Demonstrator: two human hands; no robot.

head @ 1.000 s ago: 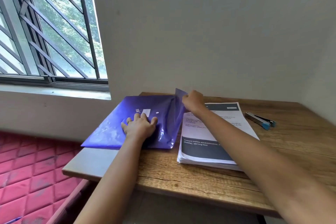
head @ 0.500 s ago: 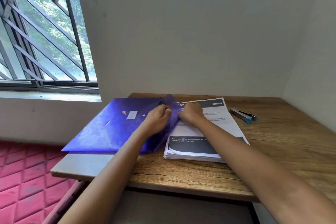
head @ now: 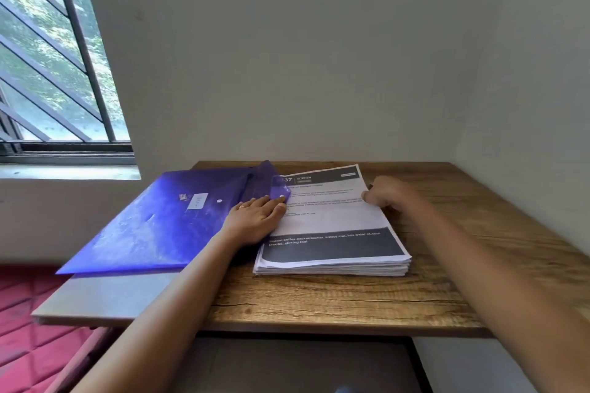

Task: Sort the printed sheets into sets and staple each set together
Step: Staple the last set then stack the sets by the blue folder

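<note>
The stack of printed sheets (head: pixel 338 223) lies on the wooden table (head: pixel 319 303). At the stack's left edge, the left hand (head: pixel 255 221) presses flat, fingers straight, on the blue folder (head: pixel 153 223). The right hand (head: pixel 390 196) grips the stack's right edge with curled fingers.

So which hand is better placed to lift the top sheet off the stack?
Probably the right hand: it sits at the right edge of the stack of printed sheets, fingers curled, thumb against the top sheet. The left hand lies flat over the purple folder and the stack's left edge, better for steadying.
</note>
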